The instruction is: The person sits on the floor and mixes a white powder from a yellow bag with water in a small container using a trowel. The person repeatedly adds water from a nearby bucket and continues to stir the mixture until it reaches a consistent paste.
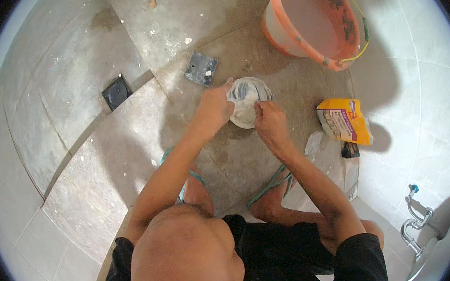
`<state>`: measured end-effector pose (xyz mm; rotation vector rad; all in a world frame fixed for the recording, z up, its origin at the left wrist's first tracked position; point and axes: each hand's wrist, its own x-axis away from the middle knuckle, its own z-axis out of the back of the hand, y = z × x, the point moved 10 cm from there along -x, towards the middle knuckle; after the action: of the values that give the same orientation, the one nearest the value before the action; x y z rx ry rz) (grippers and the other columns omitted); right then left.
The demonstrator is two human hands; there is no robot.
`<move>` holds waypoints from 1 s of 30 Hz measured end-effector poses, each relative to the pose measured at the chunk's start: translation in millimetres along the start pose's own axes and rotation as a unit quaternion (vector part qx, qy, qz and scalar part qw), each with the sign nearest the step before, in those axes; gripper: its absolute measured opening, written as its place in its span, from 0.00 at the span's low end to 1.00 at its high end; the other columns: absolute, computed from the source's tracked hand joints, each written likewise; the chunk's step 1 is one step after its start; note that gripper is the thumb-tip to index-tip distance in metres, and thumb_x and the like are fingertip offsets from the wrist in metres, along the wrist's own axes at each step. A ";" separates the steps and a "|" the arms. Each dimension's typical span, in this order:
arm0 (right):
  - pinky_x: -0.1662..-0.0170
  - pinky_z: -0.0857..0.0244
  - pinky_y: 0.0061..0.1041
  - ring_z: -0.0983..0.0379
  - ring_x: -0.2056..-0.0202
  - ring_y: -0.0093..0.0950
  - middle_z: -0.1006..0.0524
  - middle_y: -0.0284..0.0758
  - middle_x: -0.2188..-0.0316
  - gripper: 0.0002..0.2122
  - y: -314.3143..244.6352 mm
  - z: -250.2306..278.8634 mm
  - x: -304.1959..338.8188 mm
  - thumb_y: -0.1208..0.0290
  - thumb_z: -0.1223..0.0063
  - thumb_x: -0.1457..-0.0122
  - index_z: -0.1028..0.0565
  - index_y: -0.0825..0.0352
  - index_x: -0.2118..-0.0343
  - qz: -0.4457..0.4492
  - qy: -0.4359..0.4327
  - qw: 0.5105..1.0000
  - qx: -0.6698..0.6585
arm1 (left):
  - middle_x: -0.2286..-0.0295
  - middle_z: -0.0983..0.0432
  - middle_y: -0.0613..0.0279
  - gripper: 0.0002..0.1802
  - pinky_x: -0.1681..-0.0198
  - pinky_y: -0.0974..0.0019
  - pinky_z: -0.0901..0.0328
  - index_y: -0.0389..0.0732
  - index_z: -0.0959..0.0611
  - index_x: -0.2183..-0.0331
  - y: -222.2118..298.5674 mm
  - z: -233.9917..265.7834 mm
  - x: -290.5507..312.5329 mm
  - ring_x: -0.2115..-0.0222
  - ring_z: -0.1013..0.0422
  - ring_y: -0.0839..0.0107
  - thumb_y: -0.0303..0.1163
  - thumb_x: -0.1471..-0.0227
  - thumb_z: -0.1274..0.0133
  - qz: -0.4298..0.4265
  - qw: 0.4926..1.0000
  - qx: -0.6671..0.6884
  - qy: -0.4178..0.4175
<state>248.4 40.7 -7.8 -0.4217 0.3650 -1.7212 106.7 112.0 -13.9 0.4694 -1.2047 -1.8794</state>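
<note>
A small round bowl [242, 122] stands on the floor in front of me, with whitish powder or paste [244, 107] inside and dark streaks showing on its inner wall. My left hand [215, 109] grips the bowl's left rim, thumb and fingers closed on it. Over the bowl's near right side is my right hand [270, 119], its fingers curled together. What those fingers hold, if anything, is hidden. Just beyond my left hand lies a dark square plate [201, 68] with white smears.
An orange bucket [273, 24] of cloudy liquid, with a yellow handle, stands at the far right. A yellow bag [360, 123] rests against the tiled wall on the right. A black square piece [116, 92] sits by a floor step at left. Chrome pipework [415, 224] is at lower right.
</note>
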 end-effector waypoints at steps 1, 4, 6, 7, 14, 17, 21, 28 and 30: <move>0.62 0.34 0.39 0.27 0.66 0.46 0.24 0.45 0.70 0.04 0.5 11.0 -0.3 0.78 0.49 0.48 0.24 0.71 0.69 -0.003 0.051 0.999 0.005 | 0.72 0.25 0.38 0.34 0.63 0.55 0.31 0.33 0.32 0.45 1.8 0.1 -0.2 0.70 0.26 0.46 0.26 0.58 0.49 -0.012 1.000 -0.023 0.006; 0.62 0.33 0.39 0.27 0.66 0.46 0.24 0.46 0.70 0.04 3.0 10.8 -8.5 0.77 0.48 0.46 0.24 0.71 0.69 -0.016 0.054 0.997 0.049 | 0.72 0.25 0.36 0.35 0.62 0.52 0.32 0.33 0.31 0.45 0.2 -5.5 -3.8 0.69 0.27 0.43 0.25 0.59 0.47 -0.011 0.999 -0.053 -0.007; 0.65 0.34 0.43 0.27 0.67 0.46 0.25 0.45 0.72 0.05 -3.9 0.0 -11.5 0.75 0.48 0.48 0.25 0.69 0.69 0.000 0.025 0.993 0.116 | 0.71 0.26 0.35 0.34 0.61 0.51 0.33 0.34 0.31 0.45 -8.4 -11.7 -6.6 0.68 0.27 0.42 0.24 0.58 0.48 0.032 0.996 -0.072 -0.036; 0.64 0.33 0.41 0.27 0.67 0.45 0.25 0.45 0.71 0.04 -15.6 0.4 -9.7 0.76 0.47 0.48 0.25 0.70 0.69 0.047 0.042 0.996 0.064 | 0.70 0.26 0.34 0.34 0.60 0.50 0.33 0.34 0.31 0.45 -12.7 -14.7 -8.1 0.67 0.28 0.42 0.23 0.58 0.48 0.054 0.994 -0.082 -0.053; 0.63 0.33 0.37 0.27 0.65 0.40 0.24 0.39 0.70 0.08 -35.3 -2.6 17.1 0.80 0.46 0.56 0.24 0.67 0.69 0.165 -0.011 0.986 -0.033 | 0.69 0.24 0.38 0.32 0.60 0.50 0.32 0.39 0.29 0.46 0.5 -14.7 -22.1 0.67 0.27 0.42 0.24 0.57 0.49 -0.049 0.991 -0.109 -0.061; 0.62 0.34 0.36 0.28 0.64 0.38 0.24 0.36 0.69 0.10 -37.3 2.5 20.6 0.80 0.47 0.59 0.23 0.66 0.69 0.224 -0.015 0.974 -0.028 | 0.68 0.23 0.40 0.27 0.60 0.51 0.31 0.38 0.26 0.50 -2.7 -20.8 -32.5 0.66 0.26 0.44 0.23 0.57 0.48 -0.056 0.986 -0.130 -0.082; 0.61 0.36 0.35 0.28 0.64 0.36 0.24 0.35 0.68 0.10 -49.7 -1.6 31.2 0.80 0.47 0.58 0.23 0.65 0.69 0.305 -0.018 0.952 -0.002 | 0.67 0.23 0.42 0.20 0.60 0.50 0.31 0.38 0.22 0.55 -11.4 -28.9 -36.7 0.64 0.26 0.45 0.26 0.54 0.49 -0.023 0.980 -0.141 -0.136; 0.60 0.37 0.34 0.29 0.62 0.33 0.24 0.34 0.67 0.11 -43.4 -7.4 16.0 0.79 0.48 0.57 0.23 0.65 0.68 0.272 -0.024 0.962 0.001 | 0.72 0.22 0.46 0.12 0.65 0.52 0.29 0.41 0.19 0.64 13.2 -42.4 -44.2 0.67 0.25 0.48 0.29 0.53 0.48 -0.068 0.940 -0.301 -0.144; 0.60 0.37 0.34 0.29 0.62 0.33 0.24 0.33 0.67 0.12 -50.5 -13.1 19.3 0.79 0.48 0.58 0.23 0.64 0.67 0.315 -0.071 0.946 0.026 | 0.73 0.22 0.48 0.12 0.66 0.52 0.30 0.40 0.20 0.64 25.6 -51.2 -48.6 0.67 0.25 0.49 0.28 0.55 0.48 -0.116 0.919 -0.335 -0.175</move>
<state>195.2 31.2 5.6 -0.3399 0.3053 -1.0665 181.2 117.4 -21.4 -0.1156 -0.6496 -2.4982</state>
